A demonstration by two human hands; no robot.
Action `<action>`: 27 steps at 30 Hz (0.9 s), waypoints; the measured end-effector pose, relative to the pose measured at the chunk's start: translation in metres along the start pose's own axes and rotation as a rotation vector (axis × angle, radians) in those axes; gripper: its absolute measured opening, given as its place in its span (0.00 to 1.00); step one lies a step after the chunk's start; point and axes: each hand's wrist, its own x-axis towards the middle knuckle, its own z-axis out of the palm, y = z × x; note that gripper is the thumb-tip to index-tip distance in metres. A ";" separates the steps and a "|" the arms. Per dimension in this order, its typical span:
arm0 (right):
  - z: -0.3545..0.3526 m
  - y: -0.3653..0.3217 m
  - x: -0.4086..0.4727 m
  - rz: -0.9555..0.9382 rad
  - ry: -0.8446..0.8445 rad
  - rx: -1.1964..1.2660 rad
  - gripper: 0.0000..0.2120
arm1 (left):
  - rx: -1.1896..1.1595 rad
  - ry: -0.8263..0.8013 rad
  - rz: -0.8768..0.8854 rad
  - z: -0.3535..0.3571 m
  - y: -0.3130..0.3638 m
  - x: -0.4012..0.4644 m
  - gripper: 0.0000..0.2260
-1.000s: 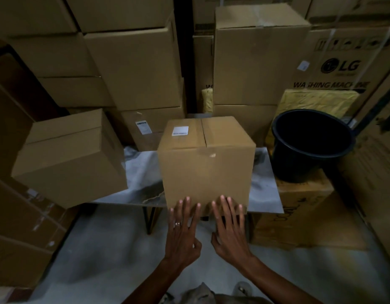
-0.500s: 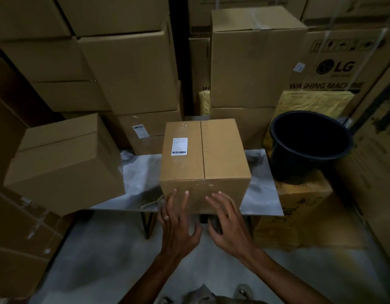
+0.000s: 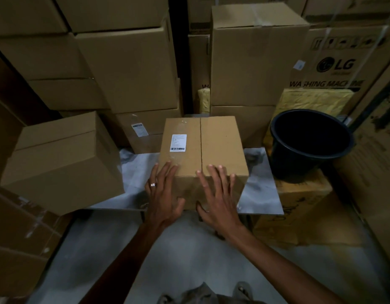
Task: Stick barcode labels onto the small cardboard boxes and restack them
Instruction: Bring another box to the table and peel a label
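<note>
Both hands lie flat with fingers spread, the left hand (image 3: pixel 162 199) and right hand (image 3: pixel 218 197) pressing the near top edge of the small box (image 3: pixel 222 145) at the table's (image 3: pixel 262 194) front edge. Since a second ago the box has tipped towards the person, bringing its barcode label (image 3: pixel 178 143) into full view. Labelling looks done; restacking probably comes next.

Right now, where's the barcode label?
In the head view, the barcode label sits on the left top flap of the centre box on the table, just beyond the left hand.
</note>
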 end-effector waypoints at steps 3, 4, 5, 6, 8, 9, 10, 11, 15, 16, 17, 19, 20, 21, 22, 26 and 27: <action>-0.001 0.020 -0.001 -0.003 0.082 0.095 0.42 | 0.087 0.033 -0.043 0.009 0.024 -0.015 0.41; -0.004 0.029 0.000 -0.011 0.103 0.140 0.39 | 0.130 0.033 -0.051 0.012 0.033 -0.021 0.41; -0.007 0.039 0.002 -0.022 0.122 0.185 0.35 | 0.163 0.027 -0.046 0.016 0.041 -0.027 0.41; -0.012 0.050 0.004 -0.031 0.144 0.231 0.31 | 0.183 0.015 -0.019 0.020 0.048 -0.033 0.41; -0.020 0.072 0.010 -0.026 0.176 0.320 0.23 | 0.190 -0.003 0.050 0.026 0.062 -0.041 0.41; -0.025 0.080 0.014 -0.014 0.167 0.355 0.22 | 0.184 -0.009 0.064 0.025 0.069 -0.043 0.41; -0.029 0.085 0.018 -0.009 0.144 0.378 0.22 | 0.173 -0.011 0.067 0.022 0.075 -0.042 0.40; -0.032 0.088 0.021 -0.013 0.119 0.398 0.23 | 0.153 -0.009 0.066 0.018 0.079 -0.037 0.39; -0.046 0.082 0.024 0.015 0.091 0.457 0.22 | 0.028 -0.007 0.111 -0.005 0.069 -0.005 0.31; -0.050 0.075 0.026 0.036 0.099 0.441 0.21 | -0.011 -0.014 0.114 -0.011 0.062 0.006 0.31; -0.052 0.064 0.027 0.050 0.107 0.407 0.21 | -0.027 -0.032 0.113 -0.017 0.053 0.018 0.31; -0.052 0.034 0.032 0.061 0.107 0.306 0.25 | 0.025 -0.078 0.127 -0.028 0.027 0.046 0.31; -0.049 0.016 0.035 0.059 0.085 0.241 0.27 | 0.076 -0.108 0.154 -0.033 0.011 0.061 0.31; -0.046 -0.001 0.039 0.049 0.052 0.173 0.30 | 0.137 -0.155 0.190 -0.038 -0.006 0.075 0.32; -0.041 -0.017 0.042 0.036 0.010 0.112 0.31 | 0.206 -0.220 0.222 -0.044 -0.019 0.088 0.34; -0.017 -0.047 0.046 0.000 -0.145 -0.081 0.34 | 0.307 -0.443 0.155 -0.051 -0.038 0.104 0.42; -0.013 -0.046 0.045 -0.007 -0.157 -0.103 0.35 | 0.302 -0.412 0.147 -0.048 -0.038 0.100 0.43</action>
